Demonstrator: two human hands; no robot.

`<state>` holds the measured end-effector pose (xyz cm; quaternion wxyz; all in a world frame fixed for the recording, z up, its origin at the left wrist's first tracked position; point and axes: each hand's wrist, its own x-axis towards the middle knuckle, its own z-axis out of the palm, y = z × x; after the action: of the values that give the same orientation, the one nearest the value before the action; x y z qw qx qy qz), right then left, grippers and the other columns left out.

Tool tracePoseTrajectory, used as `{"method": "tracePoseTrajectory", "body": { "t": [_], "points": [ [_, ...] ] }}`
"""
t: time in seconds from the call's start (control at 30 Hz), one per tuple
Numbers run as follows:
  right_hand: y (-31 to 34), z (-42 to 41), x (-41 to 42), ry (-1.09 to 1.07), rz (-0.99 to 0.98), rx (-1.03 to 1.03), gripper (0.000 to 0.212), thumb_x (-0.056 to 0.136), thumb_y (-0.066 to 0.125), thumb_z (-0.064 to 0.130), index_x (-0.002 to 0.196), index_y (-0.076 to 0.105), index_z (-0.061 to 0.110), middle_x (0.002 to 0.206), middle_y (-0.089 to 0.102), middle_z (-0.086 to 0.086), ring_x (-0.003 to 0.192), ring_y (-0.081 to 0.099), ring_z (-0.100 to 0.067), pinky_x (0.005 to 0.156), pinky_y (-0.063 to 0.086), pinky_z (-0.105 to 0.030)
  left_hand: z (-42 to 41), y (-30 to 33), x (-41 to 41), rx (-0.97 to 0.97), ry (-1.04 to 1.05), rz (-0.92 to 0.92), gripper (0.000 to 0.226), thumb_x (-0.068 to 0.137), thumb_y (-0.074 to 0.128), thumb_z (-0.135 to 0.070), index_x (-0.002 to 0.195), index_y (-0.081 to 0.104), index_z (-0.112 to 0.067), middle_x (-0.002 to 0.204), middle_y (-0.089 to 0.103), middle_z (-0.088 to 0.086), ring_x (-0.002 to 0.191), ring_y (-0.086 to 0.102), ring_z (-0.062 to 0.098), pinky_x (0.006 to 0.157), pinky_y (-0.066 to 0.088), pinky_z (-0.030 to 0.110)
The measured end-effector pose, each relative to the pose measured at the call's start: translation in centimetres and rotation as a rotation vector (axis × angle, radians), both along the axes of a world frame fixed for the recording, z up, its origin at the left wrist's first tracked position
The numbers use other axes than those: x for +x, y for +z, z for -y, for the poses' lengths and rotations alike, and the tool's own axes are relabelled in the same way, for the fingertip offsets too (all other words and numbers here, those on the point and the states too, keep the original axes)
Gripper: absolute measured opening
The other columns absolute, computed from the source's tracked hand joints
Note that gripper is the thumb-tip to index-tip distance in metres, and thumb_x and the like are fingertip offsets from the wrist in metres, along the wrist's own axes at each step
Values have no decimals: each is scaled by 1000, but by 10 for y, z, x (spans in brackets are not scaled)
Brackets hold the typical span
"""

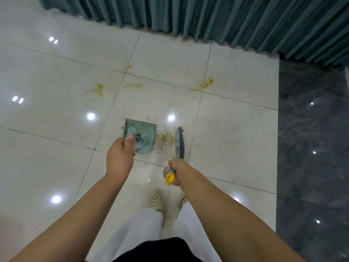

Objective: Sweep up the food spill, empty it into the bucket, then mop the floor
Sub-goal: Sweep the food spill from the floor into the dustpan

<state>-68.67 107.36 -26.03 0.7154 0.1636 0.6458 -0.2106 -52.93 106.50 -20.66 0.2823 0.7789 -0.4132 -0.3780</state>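
Hands are working low over the floor, both arms reaching forward and down from your body. Your left hand (120,155) is curling its grip around the upright handle of the dustpan (144,138), thumb pressing along the top of the handle. The dustpan is sitting on the tile floor (56,72) with its open side facing right and some dark debris lying inside. Your right hand (176,171) is clamping its grip around the broom (179,142) near the yellow cap at the handle's end; the broom head is resting on the floor just to the right of the dustpan. A small pile of yellowish crumbs (166,138) is lying between broom head and dustpan mouth, close to both.

Farther out, four yellow smears (206,83) are staining the tiles, well apart from the dustpan and spreading across several grout lines. The pale glossy tiles are reflecting ceiling lights. A strip of dark marbled floor (311,138) is running along the right side. A teal pleated curtain (226,19) is hanging along the far edge, its hem reaching the floor. Your white trousers and a perforated cream shoe (154,200) are showing below the hands.
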Motion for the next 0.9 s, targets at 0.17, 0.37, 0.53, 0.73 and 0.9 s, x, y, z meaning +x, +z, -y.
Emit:
{"method": "tracePoseTrajectory", "body": {
  "t": [0.17, 0.37, 0.53, 0.73, 0.9],
  "points": [
    [6, 8, 25, -18, 52, -20, 10, 96, 41, 3, 86, 44, 5, 56, 39, -5, 18, 35, -12, 28, 35, -11, -3, 3, 20, -3, 41, -2, 43, 99, 38, -40, 82, 58, -6, 65, 56, 3, 60, 51, 19, 58, 40, 30],
    [18, 9, 21, -30, 70, -101, 10, 95, 37, 2, 88, 43, 5, 49, 40, -5, 22, 36, -9, 28, 35, -11, 1, 8, 27, -16, 62, -27, 42, 99, 39, -41, 84, 59, -6, 69, 57, 5, 63, 51, 22, 56, 39, 29],
    [26, 2, -15, -65, 30, -128, 10, 98, 40, 6, 88, 42, 5, 37, 41, -6, 23, 37, -9, 28, 35, -12, 10, 14, 12, -29, 12, -30, 44, 99, 39, -39, 86, 60, -2, 72, 58, 8, 67, 53, 24, 58, 39, 30],
    [27, 4, -90, -157, -57, -146, 16, 98, 41, 8, 82, 39, 7, 53, 39, -5, 22, 36, -9, 28, 35, -11, 29, 12, -28, -20, -64, -24, 44, 99, 39, -38, 87, 60, -2, 76, 61, 11, 69, 54, 25, 54, 37, 26],
    [25, 24, -172, -236, -146, -155, 20, 100, 39, 7, 80, 37, 6, 52, 38, -5, 21, 36, -8, 28, 34, -10, 50, 8, -72, -12, -100, -48, 40, 99, 38, -39, 85, 58, -7, 67, 56, 1, 62, 52, 19, 52, 35, 26]
  ]
}}
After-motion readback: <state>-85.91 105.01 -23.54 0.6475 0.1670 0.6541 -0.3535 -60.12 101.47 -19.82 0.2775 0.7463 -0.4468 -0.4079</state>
